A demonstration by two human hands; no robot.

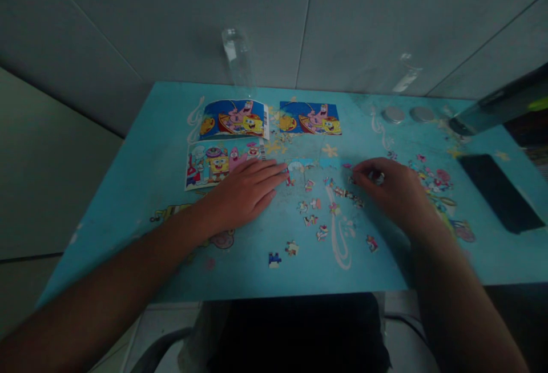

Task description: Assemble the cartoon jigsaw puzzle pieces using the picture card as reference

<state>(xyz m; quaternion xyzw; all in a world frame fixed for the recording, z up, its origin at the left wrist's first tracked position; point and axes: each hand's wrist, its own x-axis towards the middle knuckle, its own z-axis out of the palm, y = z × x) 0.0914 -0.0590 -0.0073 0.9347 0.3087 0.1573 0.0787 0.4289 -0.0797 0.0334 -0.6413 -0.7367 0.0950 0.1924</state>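
Note:
My left hand (250, 191) lies flat with its fingers stretched out, partly over the lower picture card (208, 165). Its fingertips reach the left end of a partly joined strip of puzzle (302, 165). At the strip's right side, my right hand (391, 190) is closed in a pinch, a small puzzle piece (351, 179) at its fingertips. Part of that piece is hidden. Between and below the hands lie several loose puzzle pieces (310, 221), with a blue piece (274, 259) nearest the table's front edge.
Behind the hands lie a curved cartoon card (233, 119) and a finished-looking puzzle (310, 118). Clear bottles (240, 59) stand by the wall. Two silver lids (393, 114), a dark bottle (492, 108) and a black phone (499, 190) are on the right of the blue table (128, 190).

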